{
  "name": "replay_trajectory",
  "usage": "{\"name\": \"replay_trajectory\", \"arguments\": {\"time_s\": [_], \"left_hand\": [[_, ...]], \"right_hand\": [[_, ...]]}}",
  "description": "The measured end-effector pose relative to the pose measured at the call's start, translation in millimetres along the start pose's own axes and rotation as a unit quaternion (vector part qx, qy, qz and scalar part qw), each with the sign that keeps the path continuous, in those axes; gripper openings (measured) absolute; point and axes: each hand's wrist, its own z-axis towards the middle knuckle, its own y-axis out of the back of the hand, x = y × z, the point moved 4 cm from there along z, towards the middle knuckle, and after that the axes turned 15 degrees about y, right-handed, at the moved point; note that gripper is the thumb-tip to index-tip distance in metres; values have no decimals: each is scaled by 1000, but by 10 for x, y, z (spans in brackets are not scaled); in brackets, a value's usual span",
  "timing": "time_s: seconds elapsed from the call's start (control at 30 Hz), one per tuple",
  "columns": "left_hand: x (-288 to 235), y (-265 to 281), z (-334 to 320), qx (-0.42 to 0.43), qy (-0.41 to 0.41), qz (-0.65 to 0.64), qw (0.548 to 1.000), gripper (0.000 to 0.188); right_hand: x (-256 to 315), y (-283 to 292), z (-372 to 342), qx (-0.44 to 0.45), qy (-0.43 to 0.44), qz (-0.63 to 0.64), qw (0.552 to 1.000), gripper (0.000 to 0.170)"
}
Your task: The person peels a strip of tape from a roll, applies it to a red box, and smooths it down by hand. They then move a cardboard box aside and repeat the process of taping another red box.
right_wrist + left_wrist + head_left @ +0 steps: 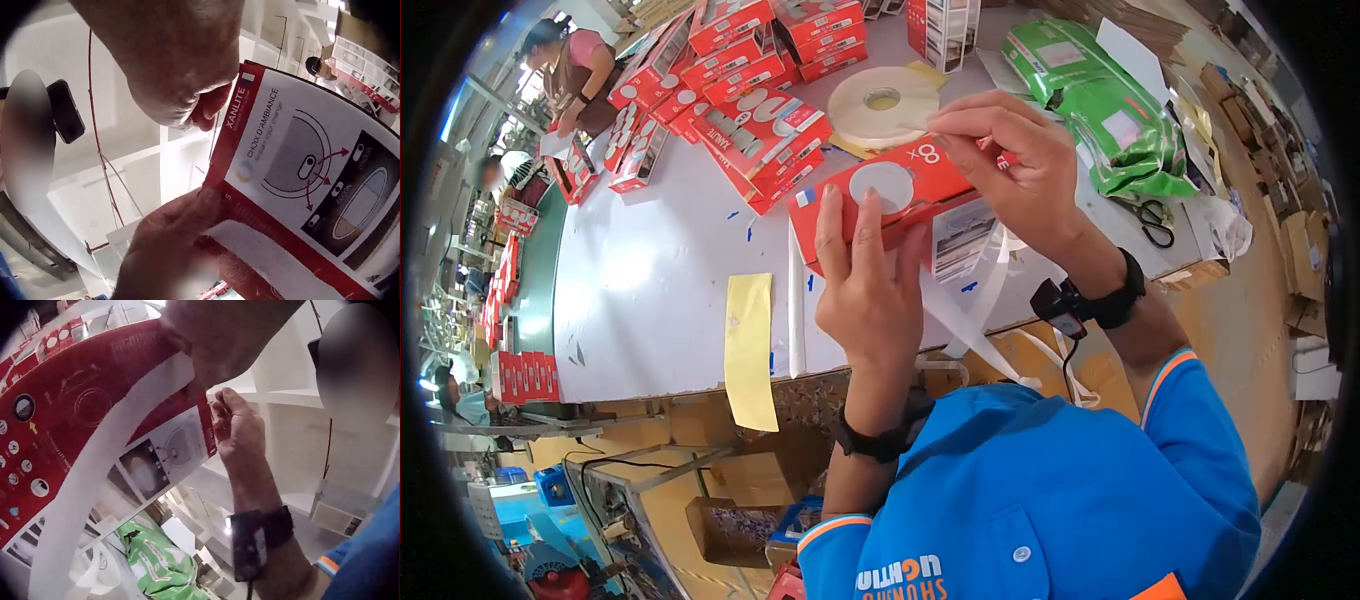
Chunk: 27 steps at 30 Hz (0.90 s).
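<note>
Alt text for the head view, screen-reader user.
A person's left hand grips a red box over a pale table; the right hand is at its right end, fingers bent. Beyond: stacked red boxes, a green bag.

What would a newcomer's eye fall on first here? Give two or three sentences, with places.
Probably the long red cardboard box at the centre, with the left hand on it and the right hand at its far end. Next might come the shiny green plastic package at upper right, then the stacked red-and-white cartons at upper left.
</note>
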Motion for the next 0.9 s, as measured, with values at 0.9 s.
{"name": "replay_trajectory", "arguments": {"time_s": [0.9], "left_hand": [[53, -74, -33, -31, 27, -61, 997, 32]], "right_hand": [[47, -40, -280, 109, 255, -29, 960, 24]]}}
